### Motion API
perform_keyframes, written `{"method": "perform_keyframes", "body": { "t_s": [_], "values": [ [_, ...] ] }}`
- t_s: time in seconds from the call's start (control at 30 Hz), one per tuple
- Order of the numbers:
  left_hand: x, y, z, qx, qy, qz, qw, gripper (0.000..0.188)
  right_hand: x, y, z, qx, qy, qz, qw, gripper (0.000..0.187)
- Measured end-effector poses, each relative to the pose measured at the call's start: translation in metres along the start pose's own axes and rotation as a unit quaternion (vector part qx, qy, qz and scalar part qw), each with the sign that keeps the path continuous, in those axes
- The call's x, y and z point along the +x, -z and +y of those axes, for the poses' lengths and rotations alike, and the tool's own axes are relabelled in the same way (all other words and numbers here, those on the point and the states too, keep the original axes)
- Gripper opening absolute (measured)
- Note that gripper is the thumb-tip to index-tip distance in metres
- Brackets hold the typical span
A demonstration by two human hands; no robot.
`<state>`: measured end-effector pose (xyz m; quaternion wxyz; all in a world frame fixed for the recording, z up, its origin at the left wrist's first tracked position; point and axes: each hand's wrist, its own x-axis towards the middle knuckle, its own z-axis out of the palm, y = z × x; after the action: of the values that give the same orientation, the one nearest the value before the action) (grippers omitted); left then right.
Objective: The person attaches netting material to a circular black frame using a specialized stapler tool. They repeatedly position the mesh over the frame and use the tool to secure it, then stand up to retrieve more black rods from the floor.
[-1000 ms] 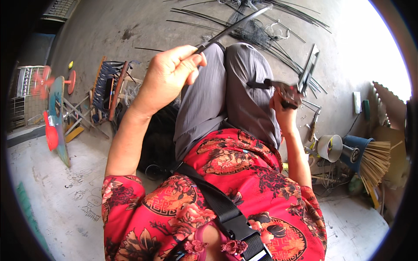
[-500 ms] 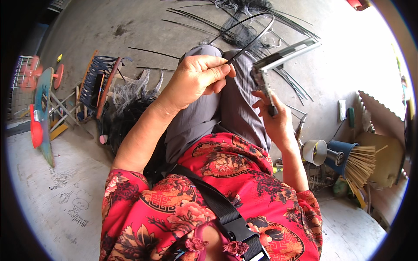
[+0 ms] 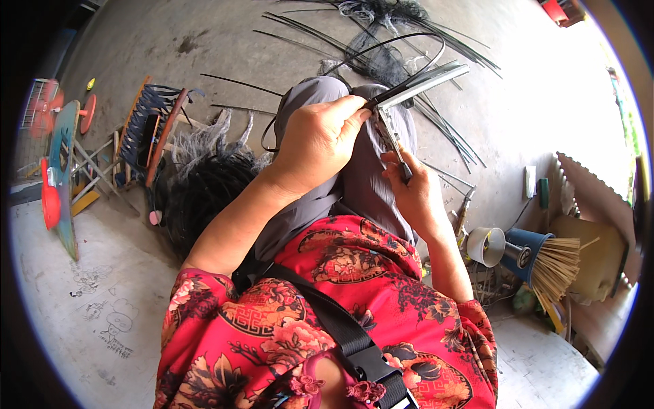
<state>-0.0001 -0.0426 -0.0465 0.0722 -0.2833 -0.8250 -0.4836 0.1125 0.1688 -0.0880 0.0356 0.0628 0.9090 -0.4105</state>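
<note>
Closed in a pinch, my left hand (image 3: 317, 143) grips a thin black strip (image 3: 443, 49) that bends into a large loop beyond my knees. My right hand (image 3: 417, 192) is wrapped round the handle of a silver plier-like tool with a long straight rail (image 3: 422, 86). The tool's head is right at my left fingertips, over my grey-trousered knees (image 3: 313, 90). Whether its jaws touch the strip is hidden by my fingers.
Long black strips (image 3: 436, 123) and dark netting (image 3: 371, 51) lie on the concrete floor ahead. To my left are a dark heap of strips (image 3: 204, 198), a woven-seat chair (image 3: 151, 129) and a red fan (image 3: 49, 105). At right, a blue bucket (image 3: 528, 252) holds thin sticks (image 3: 558, 262).
My right hand has brought the tool leftward and up to my left fingertips. My left hand has shifted slightly right and nearer, and the strip's loop has swung right.
</note>
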Motion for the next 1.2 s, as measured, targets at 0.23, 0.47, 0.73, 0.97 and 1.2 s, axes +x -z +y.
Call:
{"method": "perform_keyframes", "body": {
  "t_s": [0.23, 0.47, 0.73, 0.97, 1.2],
  "values": [
    [0.000, -0.008, -0.018, 0.208, -0.124, 0.036, 0.970, 0.016, 0.018, 0.006, -0.007, 0.003, 0.016, -0.011, 1.000, 0.021],
    [0.006, -0.008, -0.046, 0.280, -0.137, 0.018, 0.950, 0.016, 0.057, -0.016, 0.005, -0.091, 0.166, 0.116, 0.975, 0.034],
    [0.005, -0.017, -0.056, 0.273, -0.140, 0.014, 0.951, 0.016, 0.082, -0.030, 0.023, 0.000, 0.030, 0.004, 1.000, 0.039],
    [0.006, 0.024, -0.043, 0.000, -0.015, -0.070, 0.997, 0.022, 0.089, -0.034, 0.025, 0.074, 0.000, 0.057, 0.996, 0.041],
    [0.002, 0.040, -0.041, 0.031, -0.039, -0.062, 0.997, 0.024, 0.091, -0.031, 0.032, 0.083, 0.023, 0.061, 0.994, 0.044]
  ]
}}
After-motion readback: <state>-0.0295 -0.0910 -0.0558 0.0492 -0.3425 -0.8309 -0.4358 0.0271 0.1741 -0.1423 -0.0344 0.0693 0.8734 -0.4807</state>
